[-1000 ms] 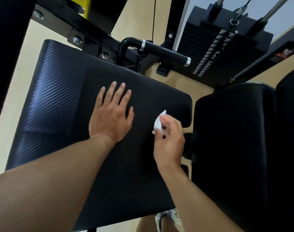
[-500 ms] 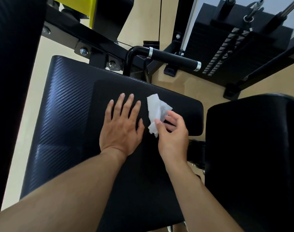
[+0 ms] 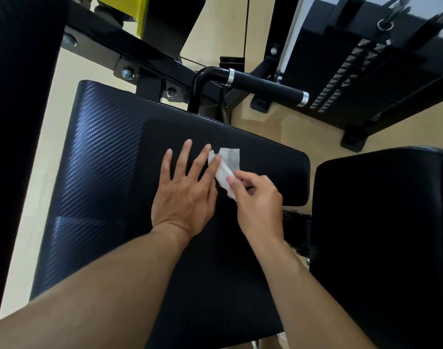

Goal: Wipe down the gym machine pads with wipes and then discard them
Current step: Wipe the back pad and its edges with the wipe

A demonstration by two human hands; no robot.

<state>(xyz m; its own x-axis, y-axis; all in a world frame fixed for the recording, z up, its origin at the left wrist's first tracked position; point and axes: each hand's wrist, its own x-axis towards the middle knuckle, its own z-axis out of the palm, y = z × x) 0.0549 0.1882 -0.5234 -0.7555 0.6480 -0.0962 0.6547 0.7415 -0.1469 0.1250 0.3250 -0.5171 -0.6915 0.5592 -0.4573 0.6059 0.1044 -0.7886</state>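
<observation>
On the big black pad [image 3: 109, 187] at the centre lie two hands and one white wipe [image 3: 226, 170]. The left hand [image 3: 185, 195] rests flat with its fingers spread, its index fingertip touching the wipe's left edge. The right hand [image 3: 258, 197], just to the right, pinches the wipe's near end between thumb and curled fingers. One second pad [image 3: 381, 235] sits at the right, one black handle [image 3: 263, 86] at the far side, one weight stack [image 3: 361, 79] far right

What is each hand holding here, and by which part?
Right hand pinches the white wipe at its near end. Left hand holds nothing, flat on the pad.
</observation>
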